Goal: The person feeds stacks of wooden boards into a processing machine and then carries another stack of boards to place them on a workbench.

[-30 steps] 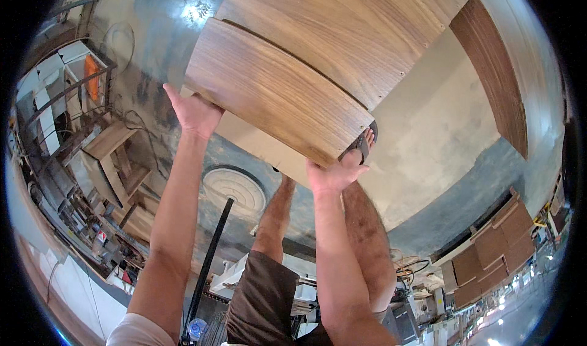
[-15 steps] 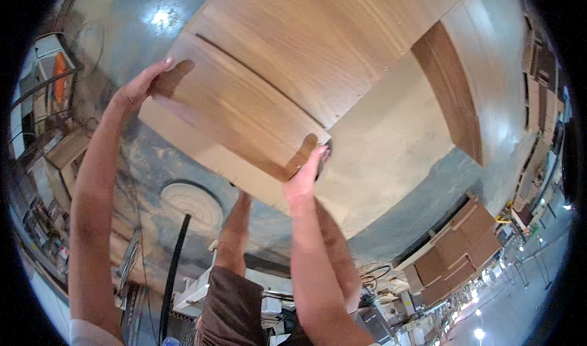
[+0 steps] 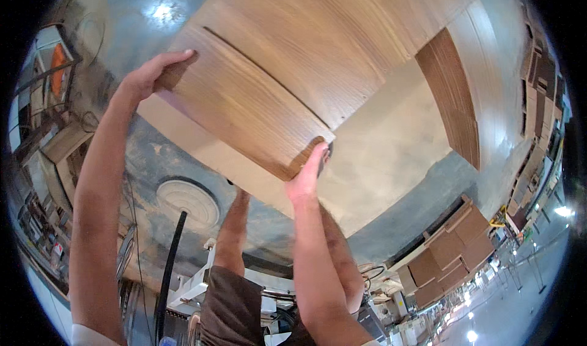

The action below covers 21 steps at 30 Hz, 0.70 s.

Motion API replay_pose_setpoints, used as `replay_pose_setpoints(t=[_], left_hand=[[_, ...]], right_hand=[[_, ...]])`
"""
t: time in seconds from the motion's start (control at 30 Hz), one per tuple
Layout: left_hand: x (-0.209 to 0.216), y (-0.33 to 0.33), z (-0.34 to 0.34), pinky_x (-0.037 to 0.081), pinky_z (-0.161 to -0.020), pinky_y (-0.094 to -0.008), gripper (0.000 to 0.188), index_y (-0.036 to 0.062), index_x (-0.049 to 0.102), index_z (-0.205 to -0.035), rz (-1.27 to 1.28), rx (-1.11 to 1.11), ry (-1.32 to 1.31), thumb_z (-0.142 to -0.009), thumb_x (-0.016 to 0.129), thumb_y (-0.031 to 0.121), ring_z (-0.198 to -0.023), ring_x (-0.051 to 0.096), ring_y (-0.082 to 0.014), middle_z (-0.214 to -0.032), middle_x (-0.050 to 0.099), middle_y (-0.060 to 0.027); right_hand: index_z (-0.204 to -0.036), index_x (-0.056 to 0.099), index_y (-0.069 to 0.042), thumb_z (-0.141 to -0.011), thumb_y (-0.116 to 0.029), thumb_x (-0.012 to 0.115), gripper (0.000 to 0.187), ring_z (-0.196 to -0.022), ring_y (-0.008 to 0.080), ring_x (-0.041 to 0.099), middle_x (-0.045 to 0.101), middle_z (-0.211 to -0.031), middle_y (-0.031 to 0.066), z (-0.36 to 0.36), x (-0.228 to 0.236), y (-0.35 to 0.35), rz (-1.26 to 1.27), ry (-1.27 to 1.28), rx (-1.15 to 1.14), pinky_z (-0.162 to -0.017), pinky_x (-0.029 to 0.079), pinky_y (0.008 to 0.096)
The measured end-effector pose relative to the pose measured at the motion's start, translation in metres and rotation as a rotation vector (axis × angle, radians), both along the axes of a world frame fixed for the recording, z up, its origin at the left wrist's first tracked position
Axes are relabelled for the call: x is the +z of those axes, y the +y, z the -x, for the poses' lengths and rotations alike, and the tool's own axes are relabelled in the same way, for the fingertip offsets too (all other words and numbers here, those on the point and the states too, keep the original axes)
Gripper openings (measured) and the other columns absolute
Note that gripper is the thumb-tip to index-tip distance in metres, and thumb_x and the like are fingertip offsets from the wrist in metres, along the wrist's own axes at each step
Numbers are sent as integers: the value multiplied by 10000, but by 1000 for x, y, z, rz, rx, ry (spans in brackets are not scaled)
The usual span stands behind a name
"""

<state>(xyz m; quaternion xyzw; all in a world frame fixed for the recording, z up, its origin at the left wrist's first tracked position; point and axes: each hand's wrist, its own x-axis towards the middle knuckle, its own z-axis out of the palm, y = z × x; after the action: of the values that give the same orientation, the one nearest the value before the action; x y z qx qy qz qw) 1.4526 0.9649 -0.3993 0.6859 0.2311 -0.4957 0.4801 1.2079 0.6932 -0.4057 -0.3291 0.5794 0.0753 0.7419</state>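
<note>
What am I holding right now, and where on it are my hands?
A narrow wood-grain board: your left hand grips its left end, your right hand its near right corner.

Board (image 3: 244, 104) before larger panel (image 3: 324, 34), disc (image 3: 188, 202) left of leg (image 3: 232, 239)

At ten o'clock the left hand (image 3: 145, 80) shows its thumb, its other fingers hidden behind the narrow board (image 3: 244, 107); near the centre, the right hand (image 3: 304, 178) likewise hides its fingers and covers most of a foot. The upper edge cuts off the large panel (image 3: 318, 34) at twelve o'clock, the lower edge the brown shorts (image 3: 232, 306) at six. Clutter (image 3: 52, 239) at eight is too small to tell.
</note>
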Motion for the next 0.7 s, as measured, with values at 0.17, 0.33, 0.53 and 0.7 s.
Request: replay_pose_setpoints(t=[0.17,0.33,0.53,0.7], left_hand=[[-18,11,2,496,-778,-291,533,110,654,-1093,1,-6,-13,-825,657,570,-874,597,-137,-1001,634,-15],[-21,6,2,477,-913,-366,682,23,588,-1241,-42,-113,-252,-810,680,543,-1032,605,-234,-1147,616,-110],[6,-10,28,483,-906,-416,590,16,647,-1170,-563,-407,-1018,-745,744,413,-1040,603,-350,-1131,613,-178],[20,-23,41,491,-883,-423,489,30,663,-1148,-614,-282,-925,-759,735,316,-992,610,-345,-1068,618,-184]], right_hand=[[-1524,119,-252,-812,-792,447,952,-1415,291,228,203,-1553,42,12,-14,-1,-61,-7,1,-1117,257,552],[-1521,170,-188,-821,-790,434,960,-1418,286,219,225,-1549,69,21,-31,-1,-36,3,-24,-1148,229,494],[-1038,674,97,-855,-240,706,384,-764,197,630,693,-886,133,16,-6,1,924,136,276,-766,496,336],[-1007,612,111,-876,-177,643,318,-793,213,586,634,-934,135,16,5,16,798,176,343,-693,478,356]])
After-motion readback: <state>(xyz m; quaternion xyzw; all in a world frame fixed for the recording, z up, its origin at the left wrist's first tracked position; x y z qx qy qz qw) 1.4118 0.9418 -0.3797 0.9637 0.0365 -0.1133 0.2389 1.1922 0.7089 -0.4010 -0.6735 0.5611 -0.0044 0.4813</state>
